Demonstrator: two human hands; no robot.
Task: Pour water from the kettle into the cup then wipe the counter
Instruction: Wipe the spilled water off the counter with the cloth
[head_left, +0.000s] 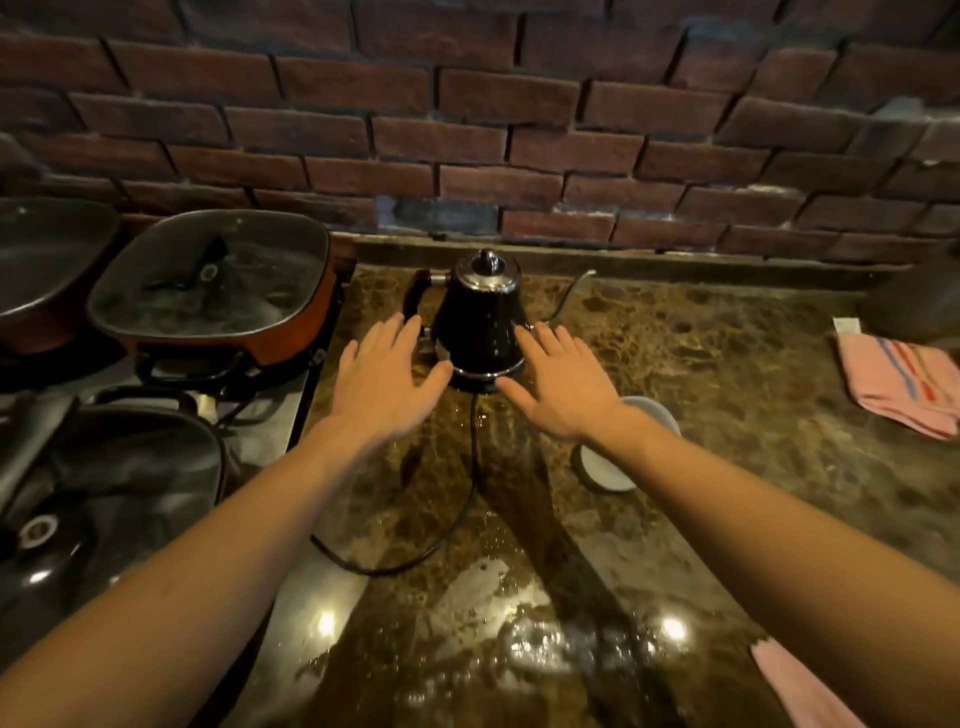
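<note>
A black gooseneck kettle (480, 317) stands on its base near the back of the brown marble counter (727, 364), its thin spout pointing right and its handle to the left. My left hand (387, 371) is spread flat just left of the kettle's base, fingers apart, holding nothing. On the other side, my right hand (558, 382) hovers open by the base. Under my right wrist a pale cup (623, 457) shows in part. A pink striped cloth (904, 382) lies at the far right of the counter.
The kettle's black cord (470, 499) loops toward me across the counter. Left of the counter is a stove with lidded pans, among them a red square pan (218, 286). A brick wall (467, 130) backs the counter. Another pink cloth (800, 686) shows bottom right. A dark pot (919, 306) stands far right.
</note>
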